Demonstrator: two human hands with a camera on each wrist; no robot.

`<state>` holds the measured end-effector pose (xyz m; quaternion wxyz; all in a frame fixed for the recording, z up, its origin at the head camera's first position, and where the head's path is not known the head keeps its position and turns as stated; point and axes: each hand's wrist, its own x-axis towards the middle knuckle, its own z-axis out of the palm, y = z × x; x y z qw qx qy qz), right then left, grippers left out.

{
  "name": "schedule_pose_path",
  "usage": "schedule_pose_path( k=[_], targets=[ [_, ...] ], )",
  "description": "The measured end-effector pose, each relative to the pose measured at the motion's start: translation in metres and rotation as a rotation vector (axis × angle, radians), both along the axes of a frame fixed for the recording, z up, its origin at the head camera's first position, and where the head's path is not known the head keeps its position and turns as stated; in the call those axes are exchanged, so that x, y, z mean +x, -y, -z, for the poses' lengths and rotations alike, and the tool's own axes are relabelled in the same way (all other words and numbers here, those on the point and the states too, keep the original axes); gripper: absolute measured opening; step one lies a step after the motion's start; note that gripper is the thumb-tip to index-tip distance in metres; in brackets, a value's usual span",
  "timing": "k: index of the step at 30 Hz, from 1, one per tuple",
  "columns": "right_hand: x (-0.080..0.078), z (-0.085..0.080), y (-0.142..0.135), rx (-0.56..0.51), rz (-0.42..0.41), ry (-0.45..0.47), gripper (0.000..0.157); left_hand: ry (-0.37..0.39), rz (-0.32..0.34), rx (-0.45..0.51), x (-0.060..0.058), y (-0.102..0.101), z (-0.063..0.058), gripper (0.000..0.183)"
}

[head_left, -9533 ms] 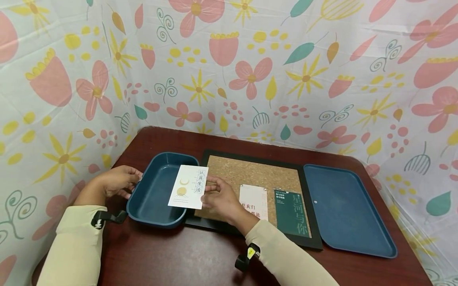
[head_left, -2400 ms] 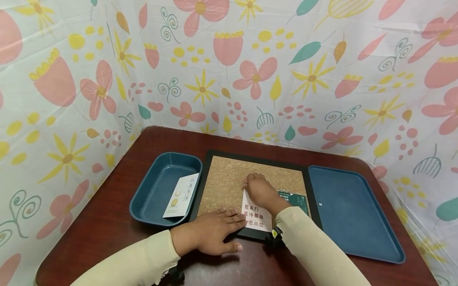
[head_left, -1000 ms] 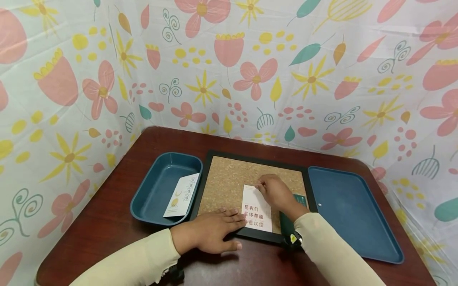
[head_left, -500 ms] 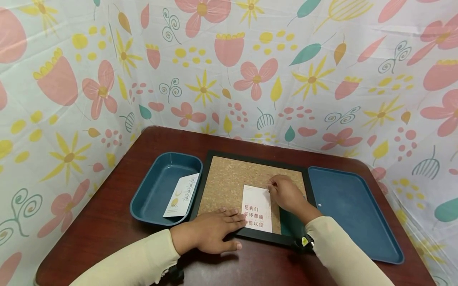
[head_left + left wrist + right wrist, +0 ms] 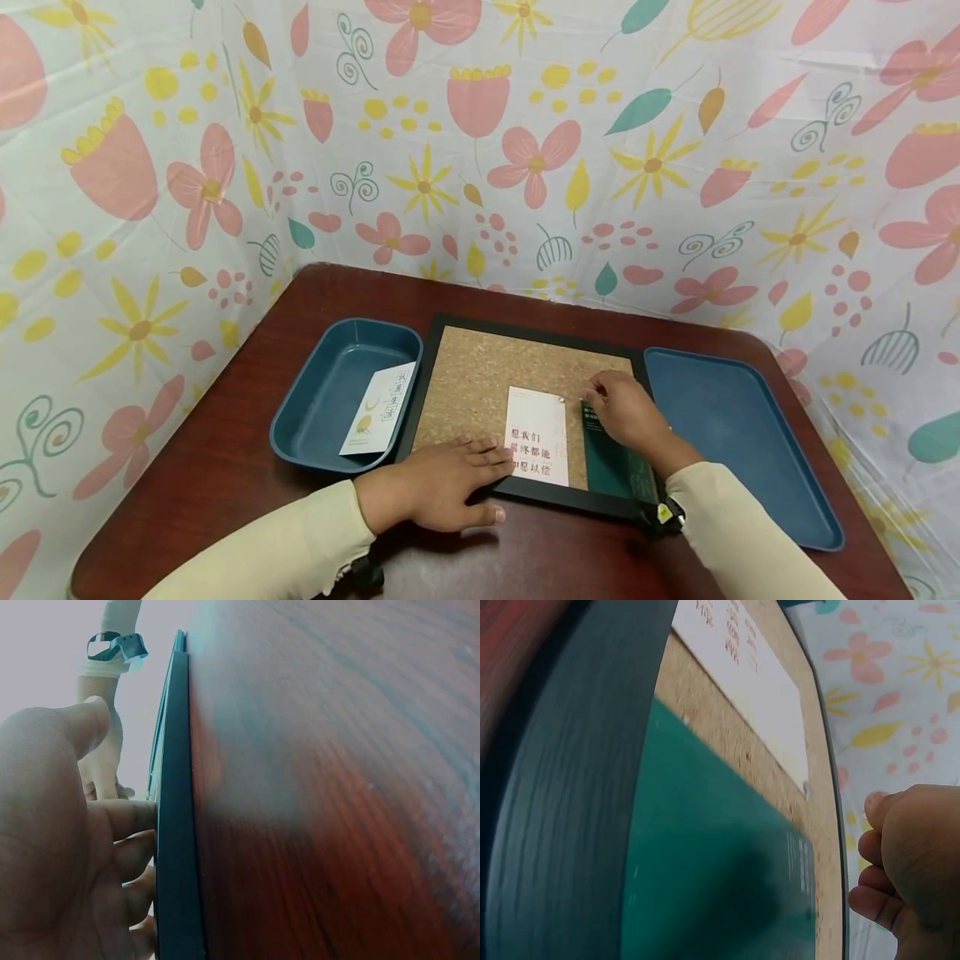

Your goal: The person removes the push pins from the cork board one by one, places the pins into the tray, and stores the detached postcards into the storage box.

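My left hand (image 5: 453,483) lies flat, fingers straight, over the lower left of a black-framed cork board (image 5: 480,358), its fingertips on a white card with red lettering (image 5: 536,429). One pushpin (image 5: 562,400) shows at that card's upper right corner. My right hand (image 5: 626,408) is up over the top of a dark green card (image 5: 606,462), covering much of it. Its fingers are curled, thumb and forefinger pinching a small pushpin that the fingertips mostly hide. In the right wrist view the right hand (image 5: 904,862) appears raised beyond the green card (image 5: 720,862).
A deep blue tray (image 5: 300,392) at the left holds a white card with a moon print (image 5: 378,408), leaning on its wall. At the right lies a shallow blue tray (image 5: 742,442) with a small pin (image 5: 670,429) at its left edge. Flowered cloth (image 5: 480,167) hangs behind the table.
The moon card went into the left tray. The pin at the red-lettered card's upper left corner is gone. My right hand has moved right from there; my left hand stays on the board.
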<state>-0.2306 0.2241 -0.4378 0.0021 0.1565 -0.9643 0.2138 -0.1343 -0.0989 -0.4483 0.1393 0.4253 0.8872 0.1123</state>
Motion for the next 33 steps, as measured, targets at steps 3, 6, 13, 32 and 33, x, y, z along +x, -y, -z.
schedule_pose_path(
  k=[3,6,13,32,33],
  targets=[
    [0.001,0.001,-0.009,0.012,0.006,-0.025,0.010,0.011,0.002,0.004,0.000,0.000,0.000,0.074],
    [0.002,0.001,-0.018,0.027,0.005,-0.039,0.015,0.014,0.001,0.009,0.000,0.000,0.000,0.074],
    [0.006,0.001,-0.034,0.045,0.027,-0.028,0.014,-0.013,0.004,0.011,-0.001,0.001,0.002,0.074],
    [0.011,-0.004,-0.072,0.038,0.074,-0.014,0.018,-0.018,-0.002,0.003,-0.001,0.000,0.001,0.074],
    [0.012,-0.004,-0.074,0.039,0.075,-0.014,0.019,-0.020,-0.003,0.004,-0.001,0.000,0.001,0.074]
  ],
)
